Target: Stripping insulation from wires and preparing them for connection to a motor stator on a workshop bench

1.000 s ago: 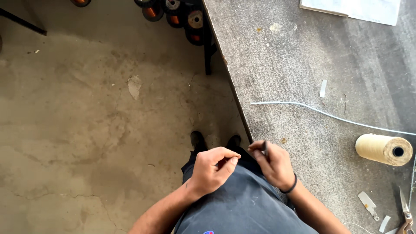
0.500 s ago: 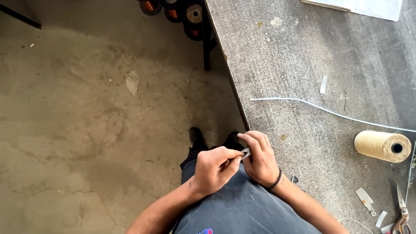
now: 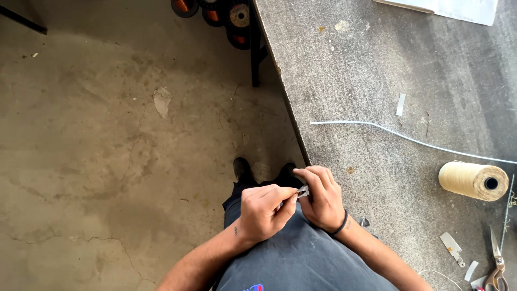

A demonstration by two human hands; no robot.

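both hands pinch a tiny piece [image 3: 303,191]. left hand [image 3: 264,213] and right hand [image 3: 322,196] touch. it looks pale, shiny.

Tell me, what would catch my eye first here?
Low in the middle, the left hand and right hand meet at the edge of the grey worktable, pinching a small pale piece between their fingertips. On the table to the right lies a cream-coloured spool of twine, with a thin white cord stretched across above it. Scissors lie in the bottom right corner.
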